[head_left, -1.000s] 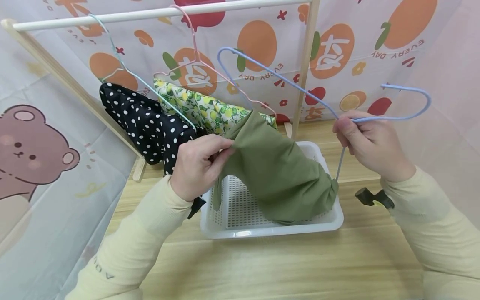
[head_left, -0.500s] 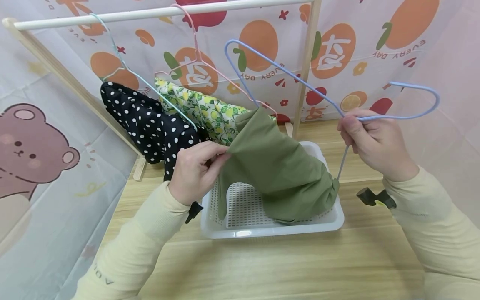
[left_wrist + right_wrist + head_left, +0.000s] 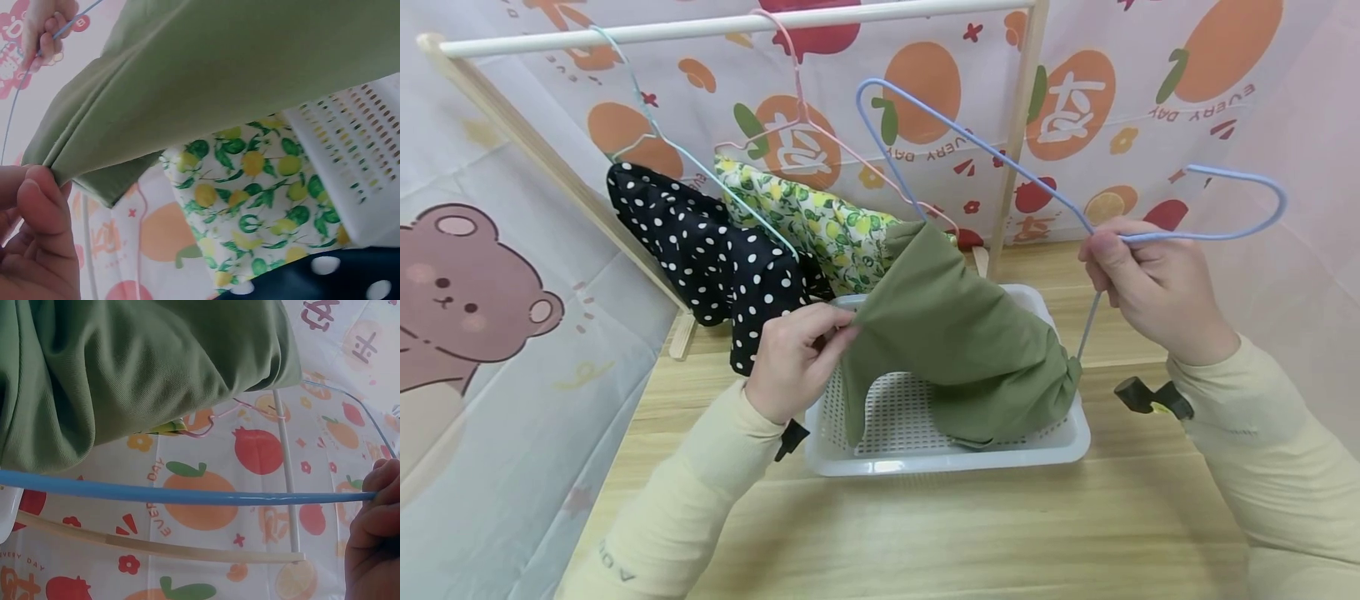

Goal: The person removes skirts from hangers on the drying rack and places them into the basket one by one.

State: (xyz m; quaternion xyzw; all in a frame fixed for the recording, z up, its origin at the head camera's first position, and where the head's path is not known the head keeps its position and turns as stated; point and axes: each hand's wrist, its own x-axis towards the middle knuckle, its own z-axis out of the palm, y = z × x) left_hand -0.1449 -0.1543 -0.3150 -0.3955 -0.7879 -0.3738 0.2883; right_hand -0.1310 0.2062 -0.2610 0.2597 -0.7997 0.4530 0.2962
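Two hands at work over the wood-grain table [image 3: 1000, 533], both in long cream sleeves, a black mount [image 3: 1153, 398] at your right wrist. Your left hand [image 3: 797, 358] pinches the edge of the olive-green garment [image 3: 955, 333] between thumb and index finger, the other fingers curled in below. Your right hand [image 3: 1157, 287] grips the blue hanger [image 3: 187, 496] at its neck, thumb against fingers, with the hook pointing out to the right.

Green garment: spread between your hands above the white basket [image 3: 947, 461], its left side drawn up and its right end bunched. One arm of the hanger runs down from your right hand into that bunched end; the other corner stands up and its wire drops behind the upper edge of the cloth. How far the wire runs inside the fabric you probably cannot judge from these views.

Beyond your left hand, a black polka-dot garment [image 3: 681, 221] hangs on a pale blue-green hanger [image 3: 730, 193]; to its right, a lemon-print garment [image 3: 808, 212] hangs on a pink hanger [image 3: 799, 92]. Both hooks sit over the white rail [image 3: 700, 31]. Farthest back: a fruit-print cloth [image 3: 925, 75].
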